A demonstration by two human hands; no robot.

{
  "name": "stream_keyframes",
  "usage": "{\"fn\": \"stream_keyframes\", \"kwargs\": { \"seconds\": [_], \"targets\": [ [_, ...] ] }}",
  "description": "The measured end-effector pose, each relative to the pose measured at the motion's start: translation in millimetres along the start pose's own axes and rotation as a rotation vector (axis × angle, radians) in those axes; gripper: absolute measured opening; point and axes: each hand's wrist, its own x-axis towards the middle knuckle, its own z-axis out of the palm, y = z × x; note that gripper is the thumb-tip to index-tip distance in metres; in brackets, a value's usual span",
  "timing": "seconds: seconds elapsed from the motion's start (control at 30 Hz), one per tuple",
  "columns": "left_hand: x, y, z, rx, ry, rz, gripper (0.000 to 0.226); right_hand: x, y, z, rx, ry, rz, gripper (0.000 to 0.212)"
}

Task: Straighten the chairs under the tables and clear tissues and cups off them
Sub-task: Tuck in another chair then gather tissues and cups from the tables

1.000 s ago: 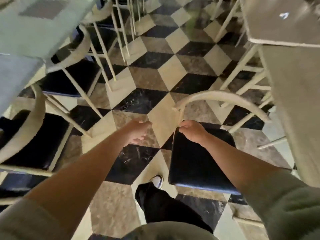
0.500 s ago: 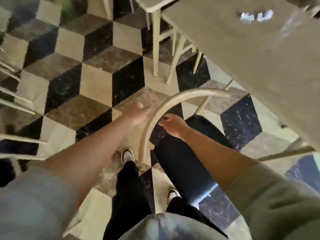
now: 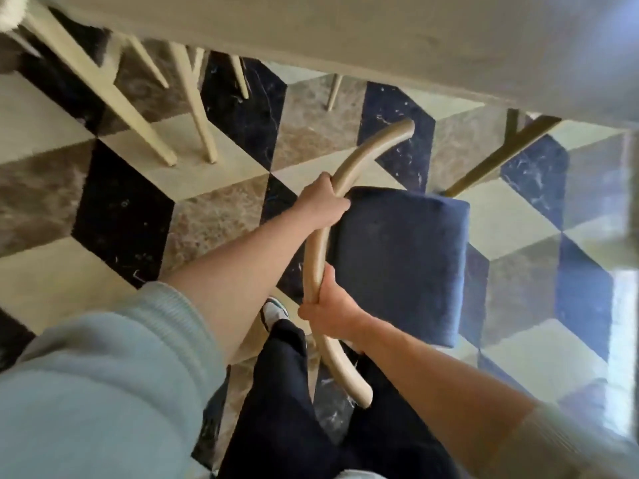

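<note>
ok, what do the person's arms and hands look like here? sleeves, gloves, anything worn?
Both hands are bare: no gloves, rings or watch visible on the left hand or right hand. Forearms are uncovered. The left sleeve is a pale blue-green ribbed-cuff sweatshirt pushed up the arm; the right sleeve looks similar, though blurred.

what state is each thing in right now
left hand: shut on chair back
right hand: shut on chair back
chair back: held by both hands
seat: bare, not yet under the table
table: edge above the chair, top mostly out of view
</note>
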Motion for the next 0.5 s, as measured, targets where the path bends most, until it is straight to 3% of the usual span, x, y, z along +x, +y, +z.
{"fn": "stream_keyframes", "kwargs": {
  "seconds": [0.13, 0.23, 0.5],
  "targets": [
    [2, -8, -6, 0.005, -0.037, 0.008, 0.045, -1, -2, 6, -0.017, -0.005, 0.022, 0.092],
    [3, -15, -14, -0.054, -0.022, -0.010, 0.055, 4, -6, 7, -0.030, -0.025, 0.026, 0.096],
    [-14, -51, -42, -0.260, 0.173, -0.263, 0.057, 3, -11, -15, -0.295, -0.179, -0.072, 0.092]
  ]
}}
